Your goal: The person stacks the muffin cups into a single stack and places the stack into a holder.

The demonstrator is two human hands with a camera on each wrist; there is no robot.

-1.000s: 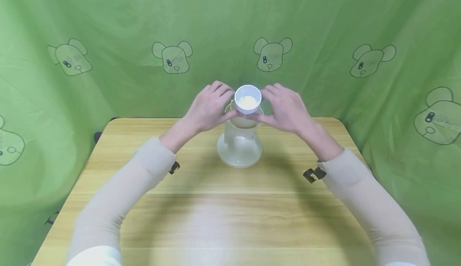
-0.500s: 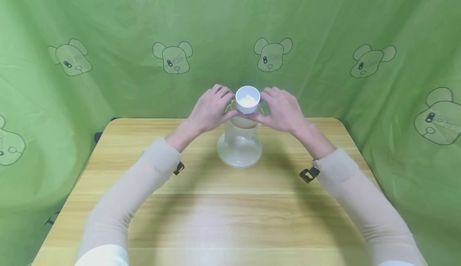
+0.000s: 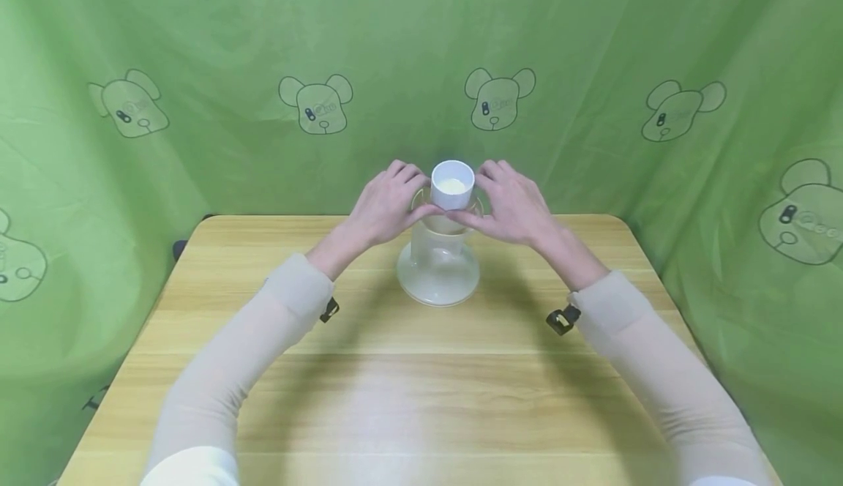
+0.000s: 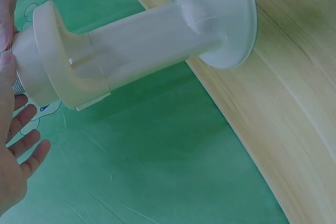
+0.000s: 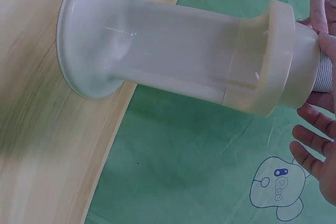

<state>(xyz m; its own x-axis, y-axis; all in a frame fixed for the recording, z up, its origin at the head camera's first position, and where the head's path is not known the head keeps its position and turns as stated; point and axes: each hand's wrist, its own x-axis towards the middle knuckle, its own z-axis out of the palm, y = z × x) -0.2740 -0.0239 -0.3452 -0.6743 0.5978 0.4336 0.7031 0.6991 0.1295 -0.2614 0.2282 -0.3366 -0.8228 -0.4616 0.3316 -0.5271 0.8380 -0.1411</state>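
Observation:
A small white cup (image 3: 452, 200), upright and pale inside, sits over the top of a white stand. My left hand (image 3: 387, 204) and right hand (image 3: 516, 204) hold it from both sides, thumbs meeting in front and fingers toward the back. In the wrist views, fine ribbed lines circle the cup wall (image 5: 324, 72) between the fingers, while the other fingers (image 4: 23, 124) spread loosely. Below the hands, a cream cylinder (image 5: 302, 59) rises out of the stand's thick collar (image 4: 50, 56). The column (image 4: 142, 45) stands on a wide round base (image 3: 438, 285).
The stand is on a light wood table (image 3: 421, 398), toward its far edge. Behind and around hangs a green curtain (image 3: 408, 47) printed with bear heads. Dark wrist mounts (image 3: 563, 319) sit beneath the sleeve cuffs.
The cup and both hands have come down slightly toward the stand. Both forearms have drawn a little inward. The stand has not moved.

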